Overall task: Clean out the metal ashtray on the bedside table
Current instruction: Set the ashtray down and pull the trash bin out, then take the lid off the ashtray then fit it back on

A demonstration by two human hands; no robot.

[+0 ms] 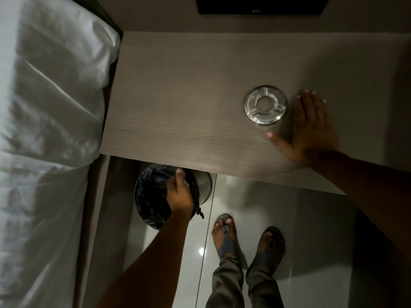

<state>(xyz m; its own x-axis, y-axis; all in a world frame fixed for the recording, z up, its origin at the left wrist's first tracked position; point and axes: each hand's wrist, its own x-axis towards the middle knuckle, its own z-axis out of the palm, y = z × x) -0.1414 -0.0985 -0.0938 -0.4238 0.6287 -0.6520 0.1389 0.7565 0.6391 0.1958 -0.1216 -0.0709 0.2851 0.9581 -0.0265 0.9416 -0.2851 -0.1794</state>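
While the left hand (179,192) grips the bin (164,194) rim below, the right hand (311,127) lies flat, fingers (308,101) spread, just beside the ashtray (265,105) on the bench (178,112). It looks like set-up; next comes lifting and tipping it into the bin.

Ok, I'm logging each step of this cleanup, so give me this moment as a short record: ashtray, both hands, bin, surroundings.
ashtray: round, metal, upright on the bedside table, toward its right side; no ash or butts visible
right hand: flat and open on the table just right of the ashtray, not gripping it
left hand: below the table's front edge, grasping the black liner at the rim of the waste bin
waste bin: on the floor, partly under the table
bed: white bedding, left of the table
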